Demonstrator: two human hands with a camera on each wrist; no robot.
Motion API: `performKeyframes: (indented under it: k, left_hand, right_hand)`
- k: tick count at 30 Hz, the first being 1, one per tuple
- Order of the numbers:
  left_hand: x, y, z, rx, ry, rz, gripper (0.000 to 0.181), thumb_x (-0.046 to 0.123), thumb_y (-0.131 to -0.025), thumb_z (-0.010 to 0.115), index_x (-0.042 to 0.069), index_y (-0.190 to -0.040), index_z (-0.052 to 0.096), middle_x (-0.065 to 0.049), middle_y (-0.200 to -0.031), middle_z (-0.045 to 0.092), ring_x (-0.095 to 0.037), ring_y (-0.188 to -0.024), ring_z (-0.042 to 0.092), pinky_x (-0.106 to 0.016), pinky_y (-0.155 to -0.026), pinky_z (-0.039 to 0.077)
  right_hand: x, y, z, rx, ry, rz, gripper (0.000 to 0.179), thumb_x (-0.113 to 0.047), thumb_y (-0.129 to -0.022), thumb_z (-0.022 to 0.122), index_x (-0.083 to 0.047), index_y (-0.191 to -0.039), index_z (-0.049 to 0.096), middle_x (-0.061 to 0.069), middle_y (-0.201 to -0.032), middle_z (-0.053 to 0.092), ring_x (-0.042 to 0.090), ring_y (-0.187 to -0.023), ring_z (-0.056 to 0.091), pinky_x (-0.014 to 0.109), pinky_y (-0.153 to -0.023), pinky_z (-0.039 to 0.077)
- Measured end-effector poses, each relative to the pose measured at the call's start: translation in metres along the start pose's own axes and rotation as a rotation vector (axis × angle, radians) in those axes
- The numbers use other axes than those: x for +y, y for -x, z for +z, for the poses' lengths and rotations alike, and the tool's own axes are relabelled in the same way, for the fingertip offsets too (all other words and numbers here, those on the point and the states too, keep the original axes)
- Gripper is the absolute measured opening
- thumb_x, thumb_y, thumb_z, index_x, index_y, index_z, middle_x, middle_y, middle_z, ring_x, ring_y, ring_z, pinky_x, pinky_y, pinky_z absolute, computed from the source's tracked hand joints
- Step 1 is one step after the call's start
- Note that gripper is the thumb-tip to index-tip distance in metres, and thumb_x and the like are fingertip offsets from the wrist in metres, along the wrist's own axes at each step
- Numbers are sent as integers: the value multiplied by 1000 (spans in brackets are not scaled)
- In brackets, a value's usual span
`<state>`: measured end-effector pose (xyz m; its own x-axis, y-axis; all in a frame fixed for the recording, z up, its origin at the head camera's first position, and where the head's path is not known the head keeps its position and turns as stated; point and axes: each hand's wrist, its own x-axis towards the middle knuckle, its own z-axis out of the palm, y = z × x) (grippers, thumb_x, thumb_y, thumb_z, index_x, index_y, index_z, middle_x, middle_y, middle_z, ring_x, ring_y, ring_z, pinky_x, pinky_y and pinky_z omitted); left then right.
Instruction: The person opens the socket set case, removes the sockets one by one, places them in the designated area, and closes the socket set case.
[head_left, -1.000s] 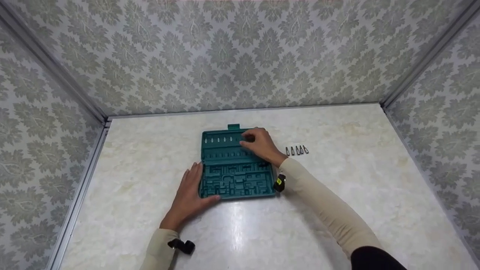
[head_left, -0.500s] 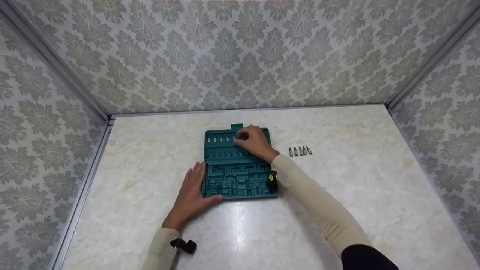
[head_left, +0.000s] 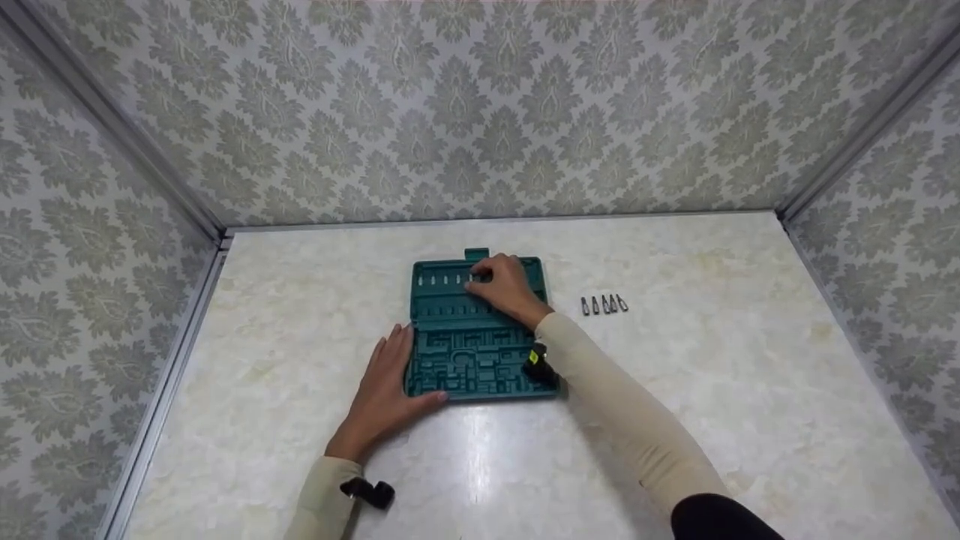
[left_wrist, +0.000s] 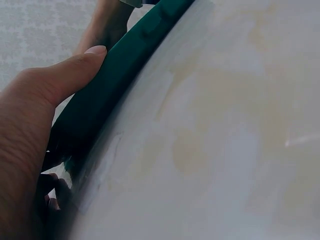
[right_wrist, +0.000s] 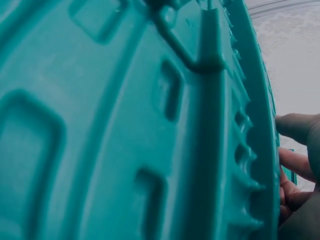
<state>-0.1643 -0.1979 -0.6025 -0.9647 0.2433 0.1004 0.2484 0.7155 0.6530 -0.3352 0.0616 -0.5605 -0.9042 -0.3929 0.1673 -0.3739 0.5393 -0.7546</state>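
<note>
A green plastic bit case (head_left: 484, 386) lies unfolded on the table, its moulded base nearer me and its lid (head_left: 435, 295) behind. Upright screwdriver bits (head_left: 445, 280) stand in a row along the lid's left part. Between the thumb and index finger of my right hand (head_left: 506, 285) is the bit at that row's right end; the right wrist view hides it behind the lid wall (right_wrist: 262, 100). My left hand (head_left: 386, 386) rests against the case's near-left corner, fingers along the left side. Its thumb (left_wrist: 82, 67) lies straight on the front edge.
Several loose bits (head_left: 604, 304) lie side by side on the pale table (head_left: 675, 352), right of the case. The lid's latch (head_left: 476, 253) points to the rear. Patterned wall panels (head_left: 495, 112) bound the table behind and at both sides.
My right hand has moved left along the lid's bit row, and its fingertips now meet at the last standing bit. The left hand keeps its place on the case.
</note>
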Motion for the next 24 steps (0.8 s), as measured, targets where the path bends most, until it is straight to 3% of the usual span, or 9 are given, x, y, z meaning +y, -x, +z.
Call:
performKeyframes:
  k: [7, 17, 24]
  left_hand:
    - [2, -1, 0, -9, 9, -5, 130, 68, -85, 85, 7, -177, 17, -17, -183, 16, -35, -170, 12, -53, -138, 7]
    - [1, -4, 1, -23, 17, -18, 131, 70, -84, 84, 10, -178, 15, -14, -184, 15, -33, -171, 9, -52, -138, 6]
    - [-1, -1, 1, -17, 15, -27, 131, 67, -84, 87, 9, -178, 16, -14, -184, 15, -33, -171, 10, -52, -137, 7]
  right_hand:
    - [1, 1, -1, 1, 5, 3, 33, -18, -104, 79, 3, -130, 78, 19, -124, 74, 35, -116, 66, 53, -111, 46]
    - [1, 4, -1, 45, 14, 74, 32, -20, -102, 82, -3, -129, 81, 14, -124, 73, 32, -117, 63, 51, -107, 50]
    - [-3, 4, 2, 4, -18, 145, 33, -18, -103, 80, -4, -133, 79, 14, -131, 70, 34, -123, 60, 51, -109, 51]
